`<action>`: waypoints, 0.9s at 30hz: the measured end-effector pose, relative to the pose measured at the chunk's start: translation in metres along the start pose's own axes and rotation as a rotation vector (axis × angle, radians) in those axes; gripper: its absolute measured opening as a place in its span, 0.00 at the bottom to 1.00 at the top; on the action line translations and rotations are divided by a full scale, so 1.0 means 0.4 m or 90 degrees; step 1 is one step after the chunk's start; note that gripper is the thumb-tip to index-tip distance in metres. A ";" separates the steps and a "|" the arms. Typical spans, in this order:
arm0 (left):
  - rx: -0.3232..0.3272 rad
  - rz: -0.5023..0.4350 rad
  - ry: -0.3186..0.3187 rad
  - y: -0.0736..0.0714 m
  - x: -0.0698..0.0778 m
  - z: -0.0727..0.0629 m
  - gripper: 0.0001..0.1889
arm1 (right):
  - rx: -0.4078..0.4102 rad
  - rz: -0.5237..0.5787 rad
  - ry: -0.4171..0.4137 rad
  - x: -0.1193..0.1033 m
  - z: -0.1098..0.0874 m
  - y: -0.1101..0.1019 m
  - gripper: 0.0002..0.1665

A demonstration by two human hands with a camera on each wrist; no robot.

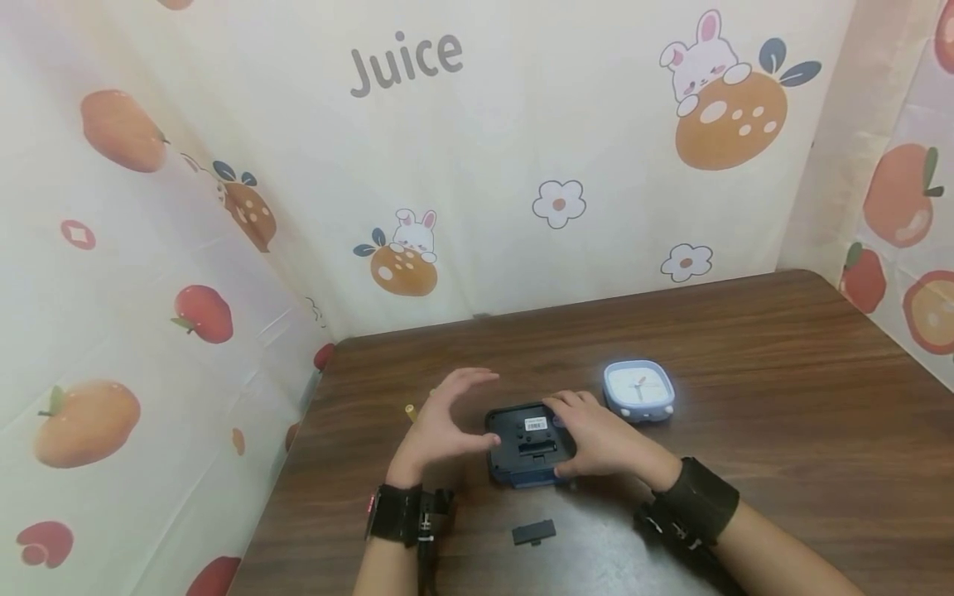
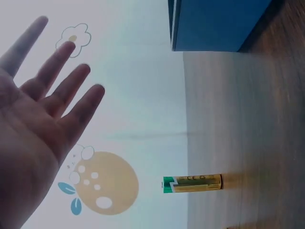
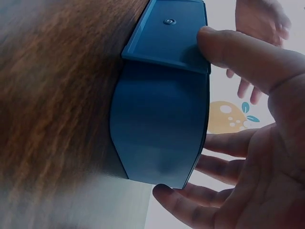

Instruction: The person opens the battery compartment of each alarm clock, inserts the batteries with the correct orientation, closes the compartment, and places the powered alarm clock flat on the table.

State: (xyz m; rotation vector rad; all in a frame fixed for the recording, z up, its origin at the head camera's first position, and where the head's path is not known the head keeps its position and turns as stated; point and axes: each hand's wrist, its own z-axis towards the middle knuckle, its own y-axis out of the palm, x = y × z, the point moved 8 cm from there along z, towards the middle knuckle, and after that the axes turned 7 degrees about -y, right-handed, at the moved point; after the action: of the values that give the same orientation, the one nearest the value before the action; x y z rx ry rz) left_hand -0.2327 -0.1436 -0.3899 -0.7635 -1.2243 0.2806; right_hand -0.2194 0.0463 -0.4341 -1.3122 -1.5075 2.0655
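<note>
A blue clock [image 1: 514,459] lies face down on the table, its black back with a white label and an open battery compartment [image 1: 538,449] turned up. My right hand [image 1: 599,439] grips its right side, the thumb [image 3: 228,50] on the near edge and the fingers bent round the far side. To the left, my left hand [image 1: 440,426] is spread with its thumb near the clock's left edge; its fingers [image 2: 57,62] are fairly straight and hold nothing. A gold and green battery [image 2: 192,183] stands on the table by the left hand, mostly hidden in the head view.
Nearer to me lies a black battery cover [image 1: 533,532]. A light blue alarm clock [image 1: 638,389] with a white dial rests behind the right hand. Fruit-printed curtains [image 1: 484,149] border the brown wooden table [image 1: 745,372] at the back and sides.
</note>
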 end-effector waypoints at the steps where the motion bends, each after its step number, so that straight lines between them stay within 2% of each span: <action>1: 0.011 -0.001 0.003 -0.005 -0.001 0.000 0.42 | 0.000 -0.001 -0.001 -0.001 0.000 0.000 0.57; 3: 0.037 -0.004 0.010 -0.017 -0.003 -0.001 0.43 | 0.001 -0.002 -0.004 -0.002 0.000 0.000 0.57; 8: 0.109 -0.003 -0.014 -0.058 -0.022 -0.010 0.39 | 0.003 -0.007 -0.014 -0.008 0.000 0.000 0.57; 14: 0.159 -0.014 -0.022 -0.121 -0.054 -0.024 0.33 | 0.001 -0.009 -0.019 -0.010 0.002 0.001 0.58; 21: 0.206 -0.066 -0.121 -0.204 -0.141 -0.053 0.26 | 0.003 -0.007 -0.018 -0.007 0.000 -0.003 0.57; 27: 0.226 -0.058 -0.211 -0.244 -0.200 -0.076 0.25 | 0.000 -0.006 -0.018 -0.005 0.001 -0.001 0.56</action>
State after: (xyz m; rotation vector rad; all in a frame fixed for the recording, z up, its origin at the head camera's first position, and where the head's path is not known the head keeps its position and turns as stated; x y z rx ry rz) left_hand -0.2516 -0.2721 -0.3886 -0.3608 -1.4651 0.5491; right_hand -0.2187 0.0449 -0.4327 -1.2795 -1.5213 2.0872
